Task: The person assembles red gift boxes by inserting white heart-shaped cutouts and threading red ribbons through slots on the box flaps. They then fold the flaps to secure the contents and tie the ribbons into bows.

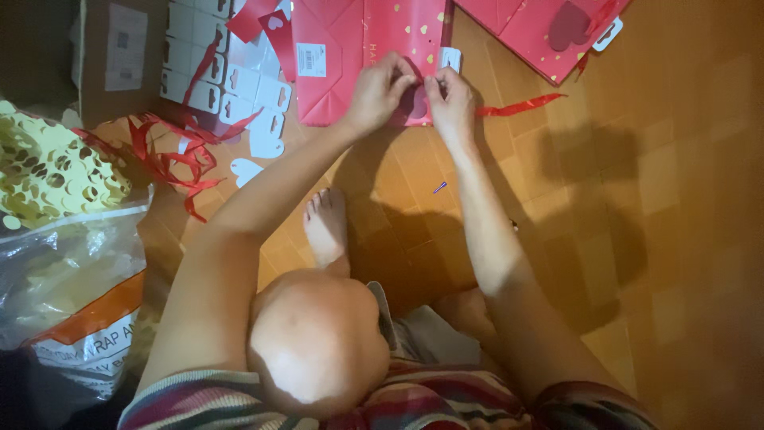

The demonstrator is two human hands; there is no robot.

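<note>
A flat red paper gift bag [350, 48] with gold spots lies on the wooden floor in front of me. My left hand [378, 91] and my right hand [450, 99] meet at its near edge, fingers pinched on the bag's rim beside a heart-shaped cut-out [414, 103]. A red ribbon [521, 105] trails to the right from under my right hand. A small white tag [450, 57] lies just above my right hand. Exactly what the fingertips pinch is hidden.
Another red bag [549, 28] lies at the top right. White heart-cut tags [231, 80] and loose red ribbons [171, 155] are heaped at left, beside a cardboard box [111, 56], yellow punched sheets [44, 167] and a plastic bag [72, 279]. My bare foot [326, 227] rests on the floor.
</note>
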